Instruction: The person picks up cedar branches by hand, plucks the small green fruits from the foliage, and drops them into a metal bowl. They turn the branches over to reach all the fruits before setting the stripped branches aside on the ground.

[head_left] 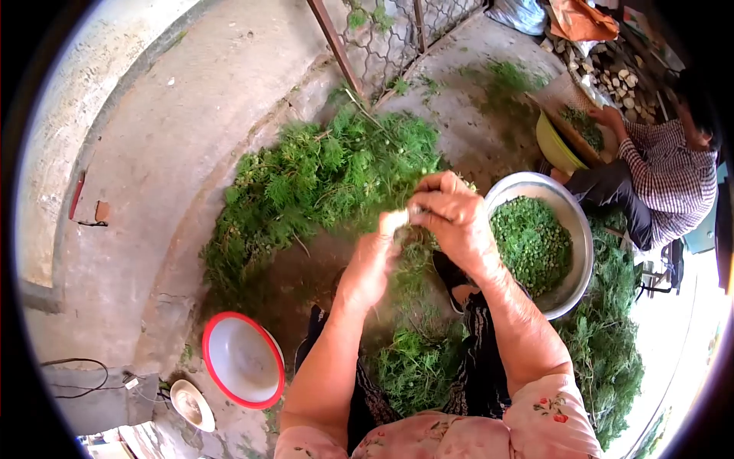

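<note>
My left hand [371, 264] is smeared by motion, its thumb raised against the fingertips of my right hand. Feathery green leaves of a sprig [417, 264] show blurred beside it, seemingly held in its closed fingers. My right hand [455, 218] is closed in a pinch; what sits between its fingertips is hidden. Just right of it stands a metal basin [582, 229] holding small round green cones [535, 241] and bits of leaf. Beyond both hands lies a big heap of cut green branches [313, 176] bearing small pale cones.
A red-rimmed white basin [218, 375] tilts at lower left, near a small white bowl [183, 405]. More branches lie between my feet [417, 367] and at right [604, 359]. A person in a checked shirt [665, 168] sits at right, holding a woven tray [554, 96] over a yellow-green basin [552, 145].
</note>
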Demonstrator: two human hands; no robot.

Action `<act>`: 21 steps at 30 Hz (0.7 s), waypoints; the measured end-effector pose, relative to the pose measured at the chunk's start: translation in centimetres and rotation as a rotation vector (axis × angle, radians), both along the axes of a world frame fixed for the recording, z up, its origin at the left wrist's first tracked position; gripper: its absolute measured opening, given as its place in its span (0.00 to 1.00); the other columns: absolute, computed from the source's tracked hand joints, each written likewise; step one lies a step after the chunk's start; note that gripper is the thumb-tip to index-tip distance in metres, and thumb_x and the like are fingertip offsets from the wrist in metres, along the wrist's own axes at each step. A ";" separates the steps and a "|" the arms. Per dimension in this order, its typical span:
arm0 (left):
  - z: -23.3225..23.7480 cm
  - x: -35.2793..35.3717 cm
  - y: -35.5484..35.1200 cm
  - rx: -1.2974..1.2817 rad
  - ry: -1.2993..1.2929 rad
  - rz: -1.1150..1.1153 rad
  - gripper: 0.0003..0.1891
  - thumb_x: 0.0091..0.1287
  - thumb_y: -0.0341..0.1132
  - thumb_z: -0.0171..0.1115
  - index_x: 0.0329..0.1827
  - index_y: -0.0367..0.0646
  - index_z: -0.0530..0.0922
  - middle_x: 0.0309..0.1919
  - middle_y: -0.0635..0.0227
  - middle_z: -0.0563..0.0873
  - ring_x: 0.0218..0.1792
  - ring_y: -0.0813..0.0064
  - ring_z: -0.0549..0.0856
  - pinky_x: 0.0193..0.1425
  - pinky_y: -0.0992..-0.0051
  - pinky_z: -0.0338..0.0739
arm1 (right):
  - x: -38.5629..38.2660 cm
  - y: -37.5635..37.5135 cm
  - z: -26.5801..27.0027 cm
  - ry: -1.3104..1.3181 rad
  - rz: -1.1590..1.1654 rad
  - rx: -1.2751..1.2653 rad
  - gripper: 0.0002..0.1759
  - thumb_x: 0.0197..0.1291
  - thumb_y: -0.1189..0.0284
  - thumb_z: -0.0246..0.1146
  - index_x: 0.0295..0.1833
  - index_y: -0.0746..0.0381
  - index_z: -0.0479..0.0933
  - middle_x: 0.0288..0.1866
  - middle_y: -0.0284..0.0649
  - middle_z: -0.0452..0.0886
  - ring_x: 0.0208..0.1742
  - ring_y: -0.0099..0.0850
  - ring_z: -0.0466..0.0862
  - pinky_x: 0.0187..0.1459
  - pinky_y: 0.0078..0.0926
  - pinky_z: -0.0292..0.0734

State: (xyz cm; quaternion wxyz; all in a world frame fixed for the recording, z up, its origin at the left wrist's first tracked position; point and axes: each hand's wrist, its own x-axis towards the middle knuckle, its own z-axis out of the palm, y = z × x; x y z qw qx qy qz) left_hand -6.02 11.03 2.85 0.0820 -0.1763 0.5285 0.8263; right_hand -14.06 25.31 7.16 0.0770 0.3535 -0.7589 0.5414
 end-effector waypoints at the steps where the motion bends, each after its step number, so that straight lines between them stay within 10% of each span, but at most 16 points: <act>1: 0.0 0.0 -0.6 0.147 -0.028 -0.036 0.22 0.61 0.57 0.57 0.43 0.48 0.75 0.21 0.80 0.71 0.24 0.89 0.67 0.26 0.86 0.61 | 0.5 -0.2 0.3 0.032 0.014 0.002 0.12 0.40 0.83 0.68 0.36 0.64 0.81 0.39 0.40 0.78 0.40 0.34 0.78 0.43 0.26 0.73; 2: -0.5 -0.4 0.0 0.036 -0.018 -0.005 0.30 0.57 0.69 0.50 0.25 0.47 0.74 0.20 0.81 0.67 0.23 0.83 0.64 0.28 0.83 0.58 | 1.1 -0.4 0.5 0.115 0.002 0.070 0.12 0.40 0.84 0.67 0.35 0.63 0.81 0.38 0.39 0.77 0.41 0.33 0.78 0.41 0.26 0.74; 11: 0.2 -1.1 -0.2 0.341 0.089 0.277 0.09 0.62 0.34 0.58 0.34 0.35 0.76 0.32 0.64 0.80 0.29 0.75 0.78 0.37 0.72 0.73 | 4.2 -1.6 -1.0 0.352 0.225 0.180 0.19 0.30 0.86 0.60 0.35 0.63 0.79 0.34 0.37 0.73 0.37 0.35 0.76 0.48 0.31 0.73; 17: 0.7 -0.5 0.1 0.490 0.034 0.326 0.18 0.69 0.46 0.49 0.39 0.35 0.74 0.33 0.62 0.80 0.34 0.71 0.78 0.44 0.71 0.72 | 4.9 -2.7 -2.2 0.346 0.235 0.117 0.19 0.30 0.87 0.59 0.35 0.63 0.79 0.33 0.37 0.72 0.36 0.36 0.76 0.56 0.36 0.70; 21: -0.7 -0.2 -0.3 0.489 0.009 0.285 0.17 0.68 0.45 0.50 0.39 0.37 0.76 0.33 0.63 0.82 0.33 0.72 0.81 0.41 0.73 0.76 | 5.0 -2.8 -2.0 0.386 0.250 0.172 0.14 0.37 0.79 0.61 0.36 0.64 0.78 0.36 0.39 0.74 0.39 0.37 0.76 0.42 0.30 0.75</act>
